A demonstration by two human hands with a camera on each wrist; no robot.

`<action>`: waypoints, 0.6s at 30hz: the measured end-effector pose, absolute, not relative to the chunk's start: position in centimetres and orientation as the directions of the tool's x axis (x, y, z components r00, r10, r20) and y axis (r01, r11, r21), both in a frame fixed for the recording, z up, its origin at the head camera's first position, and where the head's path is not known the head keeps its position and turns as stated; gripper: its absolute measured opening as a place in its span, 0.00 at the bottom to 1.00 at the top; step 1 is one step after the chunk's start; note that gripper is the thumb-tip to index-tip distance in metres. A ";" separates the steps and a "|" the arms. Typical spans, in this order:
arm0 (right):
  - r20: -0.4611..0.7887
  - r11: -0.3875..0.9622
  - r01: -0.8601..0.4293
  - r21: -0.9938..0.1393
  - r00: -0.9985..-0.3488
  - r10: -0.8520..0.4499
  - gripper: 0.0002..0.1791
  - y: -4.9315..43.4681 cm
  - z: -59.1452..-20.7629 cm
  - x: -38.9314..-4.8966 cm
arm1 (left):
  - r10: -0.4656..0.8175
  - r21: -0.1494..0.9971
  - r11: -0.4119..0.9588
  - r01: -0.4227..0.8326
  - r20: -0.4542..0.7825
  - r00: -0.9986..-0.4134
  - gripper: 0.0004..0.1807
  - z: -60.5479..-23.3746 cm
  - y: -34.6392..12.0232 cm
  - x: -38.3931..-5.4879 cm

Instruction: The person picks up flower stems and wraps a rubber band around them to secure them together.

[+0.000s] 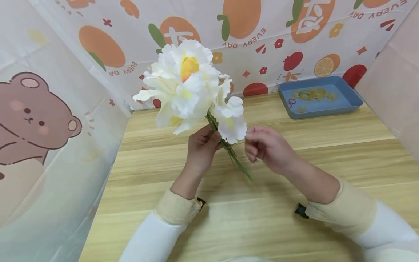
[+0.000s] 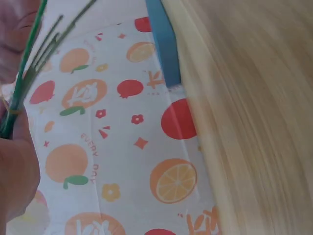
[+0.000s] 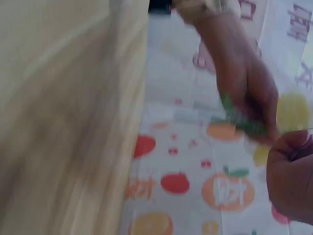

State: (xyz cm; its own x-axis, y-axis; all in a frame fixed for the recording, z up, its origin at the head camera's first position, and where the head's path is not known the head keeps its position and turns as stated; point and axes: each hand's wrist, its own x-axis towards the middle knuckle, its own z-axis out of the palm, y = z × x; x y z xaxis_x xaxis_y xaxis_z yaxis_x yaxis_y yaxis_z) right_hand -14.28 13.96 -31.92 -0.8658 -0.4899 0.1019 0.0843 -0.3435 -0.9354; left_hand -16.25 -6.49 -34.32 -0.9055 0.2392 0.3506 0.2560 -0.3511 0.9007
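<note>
My left hand (image 1: 203, 147) grips the green stems (image 1: 240, 165) of a bunch of white flowers (image 1: 193, 85). The blooms have ruffled petals and yellow parts, and they point up and away to the left. Below the grip, the stem ends slant down to the right. A thin yellowish rubber band (image 2: 13, 110) circles the stems by the left hand. From there it stretches as a fine line toward my right hand (image 1: 270, 147), whose curled fingers pinch it beside the lowest bloom. In the right wrist view the right hand (image 3: 293, 178) is close to the left hand (image 3: 249, 93).
A blue tray (image 1: 294, 115) stands at the back right of the wooden table (image 1: 248, 222). Inside lie several yellowish rubber bands (image 1: 314, 94) and a small red looped item (image 1: 290, 103). Fruit-printed cloth (image 1: 203, 11) hangs behind, and a bear-printed sheet (image 1: 95, 153) hangs at the left.
</note>
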 end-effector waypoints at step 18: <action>0.760 0.181 -0.832 -0.525 -0.554 -0.341 0.06 16.3 -37.1 -18.8 | 0.372 0.659 -0.731 -0.175 0.170 -0.913 0.15 -32.0 -5.1 -14.3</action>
State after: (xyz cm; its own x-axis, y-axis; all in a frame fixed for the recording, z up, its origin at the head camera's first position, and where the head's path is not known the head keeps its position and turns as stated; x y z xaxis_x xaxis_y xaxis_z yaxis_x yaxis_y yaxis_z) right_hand -18.85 16.29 -37.09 -0.5535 -0.3407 0.7600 -0.8318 0.1811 -0.5247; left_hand -14.30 -5.08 -32.02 -0.9126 0.3720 0.1697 -0.1754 -0.7311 0.6593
